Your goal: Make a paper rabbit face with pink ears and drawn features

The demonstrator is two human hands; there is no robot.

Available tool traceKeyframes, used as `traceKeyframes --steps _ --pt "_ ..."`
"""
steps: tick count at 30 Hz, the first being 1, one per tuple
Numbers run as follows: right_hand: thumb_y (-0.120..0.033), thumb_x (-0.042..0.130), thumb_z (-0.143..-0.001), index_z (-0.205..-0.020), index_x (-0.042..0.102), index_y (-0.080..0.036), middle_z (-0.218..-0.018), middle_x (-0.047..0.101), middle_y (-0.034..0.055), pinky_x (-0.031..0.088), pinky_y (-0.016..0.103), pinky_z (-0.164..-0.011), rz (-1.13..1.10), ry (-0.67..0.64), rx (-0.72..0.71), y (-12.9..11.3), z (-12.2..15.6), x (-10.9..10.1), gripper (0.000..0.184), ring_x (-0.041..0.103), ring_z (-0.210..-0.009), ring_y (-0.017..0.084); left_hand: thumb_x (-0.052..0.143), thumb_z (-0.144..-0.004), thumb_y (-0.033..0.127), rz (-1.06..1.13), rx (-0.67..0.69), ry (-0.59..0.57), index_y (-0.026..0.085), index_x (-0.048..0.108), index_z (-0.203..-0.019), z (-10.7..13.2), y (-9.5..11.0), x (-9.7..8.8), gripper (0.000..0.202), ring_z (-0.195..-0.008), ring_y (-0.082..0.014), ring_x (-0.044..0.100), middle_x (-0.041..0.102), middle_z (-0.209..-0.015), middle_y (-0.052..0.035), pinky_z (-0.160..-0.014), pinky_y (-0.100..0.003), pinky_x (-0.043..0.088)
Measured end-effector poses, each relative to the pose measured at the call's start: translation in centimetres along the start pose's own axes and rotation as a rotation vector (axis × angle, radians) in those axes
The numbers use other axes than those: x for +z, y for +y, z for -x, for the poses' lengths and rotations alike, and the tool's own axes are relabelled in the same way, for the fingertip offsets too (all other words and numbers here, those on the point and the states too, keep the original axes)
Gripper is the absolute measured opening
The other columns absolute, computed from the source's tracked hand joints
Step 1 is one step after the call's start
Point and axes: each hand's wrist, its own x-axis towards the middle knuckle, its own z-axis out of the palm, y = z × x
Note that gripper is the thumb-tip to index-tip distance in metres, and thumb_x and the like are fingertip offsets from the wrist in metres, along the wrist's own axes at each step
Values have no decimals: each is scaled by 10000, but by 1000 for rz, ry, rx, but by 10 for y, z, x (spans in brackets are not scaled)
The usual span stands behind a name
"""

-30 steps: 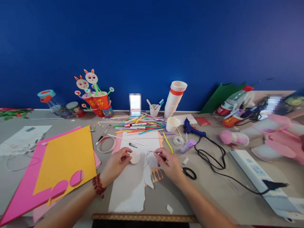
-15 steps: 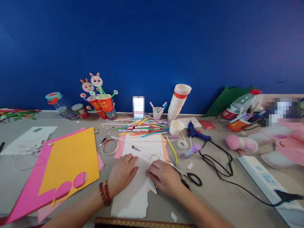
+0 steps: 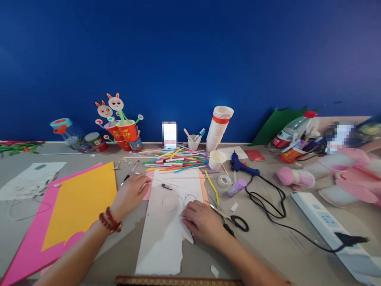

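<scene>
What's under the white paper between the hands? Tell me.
Pink paper peeks out left of the white paper, peach paper right of it. Whatever its middle covers cannot be seen; the right hand hides part of its right side.

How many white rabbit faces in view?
2, both at back left: the higher face above a red cup, and the lower face just left of it. No others visible.

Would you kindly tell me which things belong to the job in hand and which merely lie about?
Seemingly in use:
white paper at the right hand
pen by the left hand
scissors nearby

Apparently lying about:
glue gun
power strip
stacked cups
bottle
</scene>
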Motion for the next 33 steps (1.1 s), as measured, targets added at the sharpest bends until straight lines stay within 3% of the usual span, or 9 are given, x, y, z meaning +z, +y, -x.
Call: traceKeyframes --steps 3,7,11,15,22,29,33 --pt "-246 556 -943 -960 658 -196 -963 653 55 400 306 -750 -32 12 0 2 0 1 115 574 -919 213 447 -935 281 -164 -112 -98 211 660 -994 -21 -23 -1 232 -996 -220 617 679 -1044 -51 -858 -332 484" --pt "-233 568 -931 -965 659 -198 -960 651 48 401 295 -748 -73 25 -13 5 0 3 103 573 -911 202 558 -866 299 -256 -163 -115 192 689 -926 -36 -35 14 180 -1026 -291 593 676 -1005 -96 -891 -399 456" --pt "-236 573 -928 -953 657 -198 -945 649 40 394 290 -727 -69 37 -24 7 -1 4 96 573 -897 195 544 -871 314 -279 -197 -98 174 665 -1085 -40 -35 27 283 -1093 -320 555 631 -1133 -140 -924 -432 430" --pt "-241 575 -927 -946 655 -198 -937 647 39 389 287 -718 -73 41 -27 7 -2 2 94 569 -889 190 502 -894 304 -255 -209 -110 209 636 -1185 -47 -40 29 334 -1070 -300 562 612 -1147 -122 -935 -427 419" --pt "-230 592 -914 -955 655 -199 -940 653 37 389 285 -718 -86 32 -18 6 -2 0 82 574 -892 191 588 -839 373 -136 -202 -158 175 658 -969 -61 -54 25 248 -956 -261 595 641 -1027 -100 -862 -352 445" --pt "-240 586 -921 -968 656 -195 -961 658 44 401 286 -747 -105 21 -13 7 -1 1 95 582 -919 195 604 -772 346 -54 -227 -157 202 643 -835 -67 -63 15 162 -1040 -309 560 656 -1035 -89 -902 -404 411" --pt "-235 602 -907 -958 660 -199 -954 661 40 400 286 -741 -100 11 1 7 -2 -1 85 587 -917 199 558 -789 401 62 -209 -199 203 625 -830 -70 -62 -2 214 -857 -258 615 683 -875 -43 -783 -348 452"
